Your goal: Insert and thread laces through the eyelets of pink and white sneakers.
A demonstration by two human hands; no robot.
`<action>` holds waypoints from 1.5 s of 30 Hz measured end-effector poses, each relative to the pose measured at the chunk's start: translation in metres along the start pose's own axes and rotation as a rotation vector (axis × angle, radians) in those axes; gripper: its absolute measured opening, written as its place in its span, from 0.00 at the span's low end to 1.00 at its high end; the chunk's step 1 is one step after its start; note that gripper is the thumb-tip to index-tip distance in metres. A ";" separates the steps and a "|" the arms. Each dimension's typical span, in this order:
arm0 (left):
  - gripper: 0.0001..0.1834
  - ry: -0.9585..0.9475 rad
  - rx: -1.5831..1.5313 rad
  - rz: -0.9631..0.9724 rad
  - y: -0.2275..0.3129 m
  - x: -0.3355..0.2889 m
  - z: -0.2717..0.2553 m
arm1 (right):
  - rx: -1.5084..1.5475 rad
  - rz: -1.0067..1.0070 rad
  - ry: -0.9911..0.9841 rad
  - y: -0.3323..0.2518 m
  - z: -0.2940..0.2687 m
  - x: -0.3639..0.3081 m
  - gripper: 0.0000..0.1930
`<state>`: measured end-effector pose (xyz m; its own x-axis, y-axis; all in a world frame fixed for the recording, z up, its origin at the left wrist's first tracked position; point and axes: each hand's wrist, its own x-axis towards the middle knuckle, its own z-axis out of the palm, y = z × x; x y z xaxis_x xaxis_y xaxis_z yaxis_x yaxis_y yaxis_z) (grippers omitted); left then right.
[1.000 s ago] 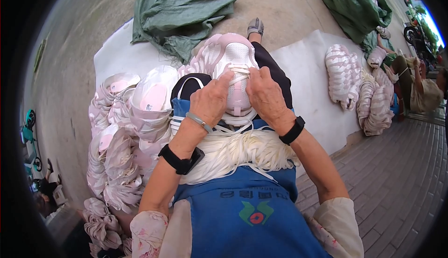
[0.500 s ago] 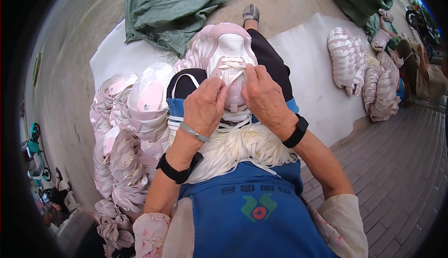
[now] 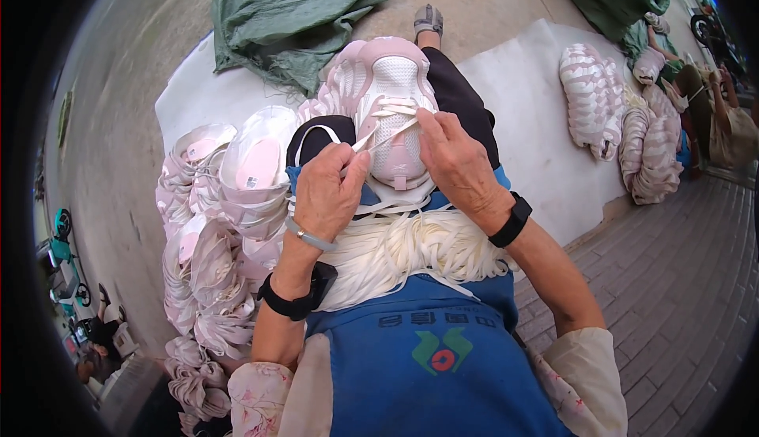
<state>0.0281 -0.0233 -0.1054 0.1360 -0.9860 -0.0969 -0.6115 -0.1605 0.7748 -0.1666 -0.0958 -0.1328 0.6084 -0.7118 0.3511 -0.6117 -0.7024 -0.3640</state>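
Observation:
A white and pale pink shoe upper [image 3: 393, 101] rests on my lap, toe pointing away. My left hand [image 3: 328, 192] pinches the end of a flat white lace [image 3: 385, 138] that runs across the upper's eyelets. My right hand [image 3: 455, 156] holds the upper at its right side, fingertips on the lace rows. A thick bundle of loose white laces [image 3: 411, 251] lies across my blue apron [image 3: 431, 366] just below both hands.
A pile of several pink and white uppers [image 3: 225, 223] is stacked at my left on a white sheet [image 3: 538, 121]. More stacked uppers [image 3: 617, 113] lie at the right. Green tarps [image 3: 292, 10] are bunched on the concrete beyond. Brick paving runs at the right.
My left hand has drawn back toward me and to the left, pulling the lace end out from the upper. The view has tilted slightly; the upper stays on my lap.

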 end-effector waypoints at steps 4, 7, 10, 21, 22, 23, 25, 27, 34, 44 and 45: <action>0.12 -0.043 0.038 0.215 0.018 -0.014 0.021 | -0.100 0.002 -0.070 -0.006 0.005 0.002 0.21; 0.10 -0.090 0.104 0.301 0.031 -0.019 0.034 | -0.109 0.011 -0.137 -0.007 0.006 0.010 0.22; 0.12 -0.060 -0.037 0.252 0.018 -0.016 0.023 | -0.094 0.045 -0.114 -0.005 0.004 0.005 0.21; 0.15 0.135 -0.346 -0.111 0.014 0.001 -0.016 | 0.119 0.050 -0.022 -0.004 -0.008 0.000 0.16; 0.16 0.131 -0.337 -0.111 0.011 0.000 -0.014 | 0.119 0.057 -0.021 -0.003 -0.005 -0.001 0.16; 0.16 0.125 -0.335 -0.112 0.011 -0.003 -0.014 | 0.093 0.004 -0.019 0.001 -0.002 0.000 0.15; 0.18 0.070 -0.186 -0.034 0.012 -0.008 -0.015 | 0.069 -0.045 -0.015 0.003 0.004 0.004 0.14; 0.18 0.038 -0.167 0.011 0.012 -0.012 -0.016 | 0.019 0.009 -0.085 0.000 0.007 0.012 0.14; 0.18 -0.026 -0.168 -0.110 0.018 -0.021 -0.022 | 0.186 0.244 -0.227 -0.004 -0.016 0.014 0.19; 0.16 -0.196 -0.146 0.423 0.050 -0.023 0.053 | 0.289 0.042 -0.142 -0.005 -0.013 -0.004 0.21; 0.17 -0.209 -0.199 0.358 0.049 -0.023 0.055 | 0.318 0.057 -0.170 -0.005 -0.015 -0.003 0.21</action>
<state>-0.0475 -0.0114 -0.0998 -0.2297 -0.9690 0.0906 -0.4268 0.1840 0.8854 -0.1726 -0.0908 -0.1193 0.6698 -0.7195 0.1837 -0.4752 -0.6054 -0.6385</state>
